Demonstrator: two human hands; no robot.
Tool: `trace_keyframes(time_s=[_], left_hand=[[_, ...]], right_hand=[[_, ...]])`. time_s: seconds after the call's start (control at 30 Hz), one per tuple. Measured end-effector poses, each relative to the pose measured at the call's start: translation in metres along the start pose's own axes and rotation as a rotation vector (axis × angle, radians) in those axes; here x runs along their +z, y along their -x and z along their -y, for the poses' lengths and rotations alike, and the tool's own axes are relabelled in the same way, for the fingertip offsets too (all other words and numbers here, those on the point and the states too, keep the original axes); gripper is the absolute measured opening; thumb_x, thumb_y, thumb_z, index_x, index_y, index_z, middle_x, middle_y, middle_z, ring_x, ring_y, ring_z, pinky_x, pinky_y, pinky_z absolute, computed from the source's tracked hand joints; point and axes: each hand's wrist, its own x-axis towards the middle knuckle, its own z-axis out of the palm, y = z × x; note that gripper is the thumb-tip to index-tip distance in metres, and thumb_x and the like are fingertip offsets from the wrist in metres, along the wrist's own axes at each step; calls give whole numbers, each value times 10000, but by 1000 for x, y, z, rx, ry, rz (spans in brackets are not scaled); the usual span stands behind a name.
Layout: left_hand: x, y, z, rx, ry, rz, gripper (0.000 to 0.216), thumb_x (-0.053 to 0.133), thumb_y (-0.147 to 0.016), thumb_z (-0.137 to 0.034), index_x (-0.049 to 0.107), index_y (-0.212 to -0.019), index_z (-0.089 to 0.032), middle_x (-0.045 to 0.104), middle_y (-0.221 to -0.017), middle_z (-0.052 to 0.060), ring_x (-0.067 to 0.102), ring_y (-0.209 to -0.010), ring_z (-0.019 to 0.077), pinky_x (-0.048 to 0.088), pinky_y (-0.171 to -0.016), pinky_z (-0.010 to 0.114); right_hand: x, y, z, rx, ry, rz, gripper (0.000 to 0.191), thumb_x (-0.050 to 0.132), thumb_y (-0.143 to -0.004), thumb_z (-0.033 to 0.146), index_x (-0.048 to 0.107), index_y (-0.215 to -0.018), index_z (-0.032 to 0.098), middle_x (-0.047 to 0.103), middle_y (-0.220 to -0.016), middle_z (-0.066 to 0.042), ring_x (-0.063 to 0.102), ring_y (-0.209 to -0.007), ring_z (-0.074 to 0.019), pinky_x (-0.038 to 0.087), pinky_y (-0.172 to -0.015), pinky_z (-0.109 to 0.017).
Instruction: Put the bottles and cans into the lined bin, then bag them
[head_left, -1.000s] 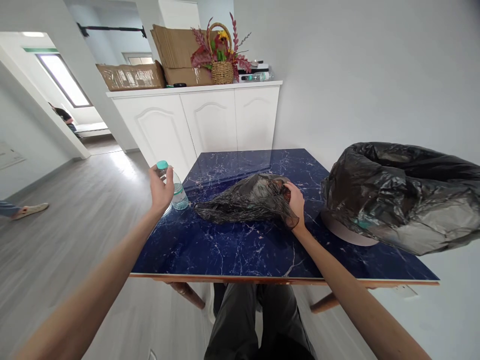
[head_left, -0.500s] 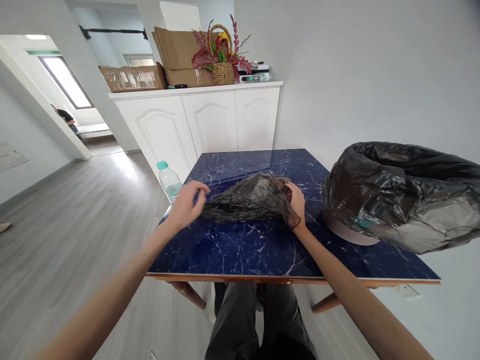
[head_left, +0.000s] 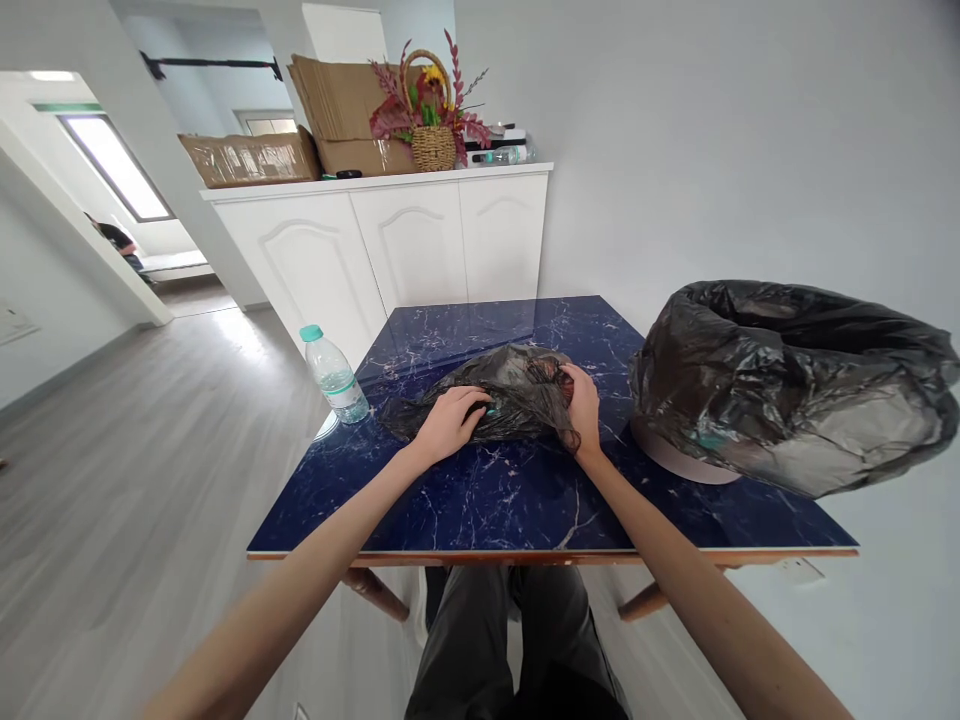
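Note:
A thin black plastic bag lies crumpled on the blue marble-patterned table. My left hand grips its near left part, the fingers curled over the film and the thumb below them. Something small and teal shows by those fingertips. At the bag's right end, my right hand is closed around the bunched film and a reddish-brown thing, partly covered, whose kind I cannot make out. Left of the bag, a clear water bottle with a teal cap stands at the table's edge.
On the right, a bin lined with a large black bag stands on the table. Behind is a white cabinet carrying cardboard boxes, a flower basket and a lying bottle. A person is in the far room.
My left hand has moved right, from beside the bottle onto the bag, and closed on it. My right hand keeps its hold at the bag's right end. The view has shifted slightly.

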Motion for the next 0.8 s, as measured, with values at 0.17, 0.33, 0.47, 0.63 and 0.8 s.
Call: trace_keyframes(time_s=[0.17, 0.33, 0.47, 0.63, 0.8], left_hand=[[18, -10, -13, -167, -8, -67, 359, 606, -1035, -496, 646, -1240, -204, 762, -1225, 130, 726, -1151, 310, 582, -1005, 467], [32, -12, -23, -290, -43, -41, 437, 712, -961, -515, 589, -1249, -210, 794, -1105, 110, 778, -931, 306, 586, -816, 432], [30, -13, -30, -323, -90, -21, 452, 736, -936, -409, 553, -1298, -208, 815, -971, 71, 784, -875, 321, 555, -858, 457], [5, -5, -38, -278, -174, -69, 378, 613, -1006, -373, 545, -1330, -190, 792, -1084, 110, 763, -1022, 346, 495, -998, 518], [-41, 11, -42, -103, -245, -276, 285, 481, -1092, -400, 608, -1260, -209, 735, -1235, 139, 714, -1104, 328, 497, -1003, 489]], right_hand=[[0, -3, -1, 1, -3, 5, 528, 482, -994, 461, 569, -1449, 208, 610, -1490, -190, 544, -1404, -329, 446, -1165, -545], [0, -3, 1, 4, -13, 5, 518, 488, -993, 431, 566, -1453, 206, 616, -1477, -195, 540, -1406, -333, 433, -1174, -547], [0, -3, 2, 9, -21, 3, 507, 477, -980, 388, 569, -1446, 212, 622, -1466, -189, 543, -1397, -329, 431, -1176, -544], [0, -4, 2, 13, -20, -1, 517, 498, -957, 393, 573, -1437, 220, 622, -1465, -181, 548, -1386, -331, 436, -1168, -540], [-1, -2, 3, 9, -14, 0, 530, 508, -968, 447, 574, -1432, 199, 628, -1462, -192, 552, -1382, -337, 435, -1168, -541]])
